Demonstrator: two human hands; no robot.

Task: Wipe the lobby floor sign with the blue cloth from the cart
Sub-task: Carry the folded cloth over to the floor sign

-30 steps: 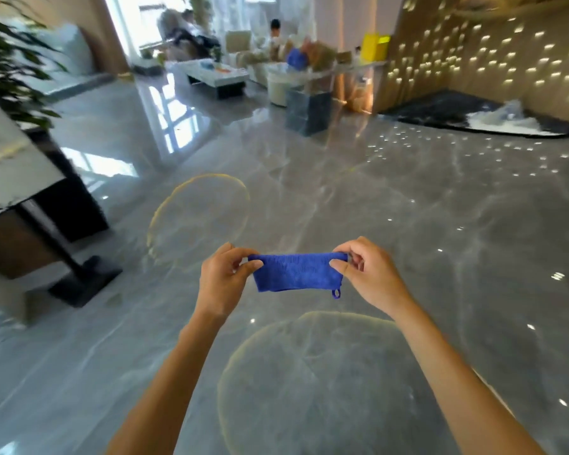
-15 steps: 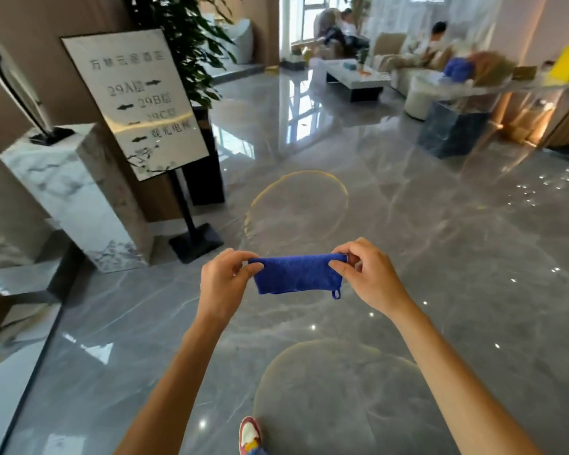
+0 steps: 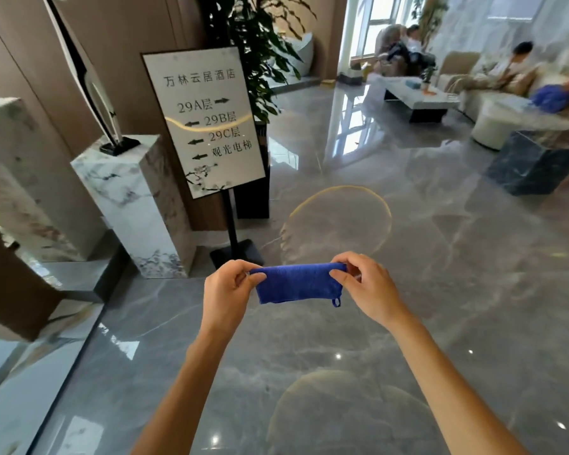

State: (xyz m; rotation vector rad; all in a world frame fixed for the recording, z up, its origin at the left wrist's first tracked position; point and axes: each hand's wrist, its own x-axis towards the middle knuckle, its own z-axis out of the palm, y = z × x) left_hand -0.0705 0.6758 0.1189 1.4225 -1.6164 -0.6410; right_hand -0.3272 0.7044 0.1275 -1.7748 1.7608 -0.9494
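You have the cloth (image 3: 298, 284) stretched between your hands, folded into a narrow band: your left hand (image 3: 227, 290) pinches one end between thumb and curled fingers, your right hand (image 3: 365, 287) pinches the other, and a small loop (image 3: 336, 302) dangles from the lower right corner. The sign (image 3: 204, 123) stands ahead and to your left on a thin black post (image 3: 232, 224) with a flat base (image 3: 237, 254), well apart from the cloth, so no wiping has begun. The main risk is the stand itself: a tall panel on a slim post will probably rock or tip if you press hard near the top without steadying it. It sits just beside a marble pedestal (image 3: 138, 198) carrying a slender sculpture (image 3: 92, 83), and a shove could knock the panel into that. A pinch grip on the cloth ends is likely too light for scrubbing; the cloth may slip or bunch. The floor (image 3: 440, 290) looks polished, so watch your footing near the base.
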